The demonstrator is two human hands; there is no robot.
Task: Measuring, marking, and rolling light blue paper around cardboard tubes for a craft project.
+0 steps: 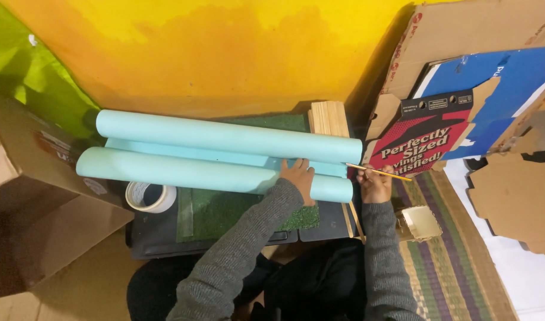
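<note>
While the left hand (298, 176) presses flat, fingers released, on the light blue paper sheet (225, 156) with both ends curled into rolls, the right hand (376, 183) has its grip closed around a pencil (378, 172), tip toward the sheet's edge. Left of the hands, a tape roll (150, 196) lies on the dark surface (159, 235).

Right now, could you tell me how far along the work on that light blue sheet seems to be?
Already done: the light blue sheet lies part unrolled across the green mat, both ends still curled. In hand: the left hand presses the sheet flat while the right hand holds a pencil at its right edge. Left: no mark or cut shows yet; the tape roll sits untouched.
</note>
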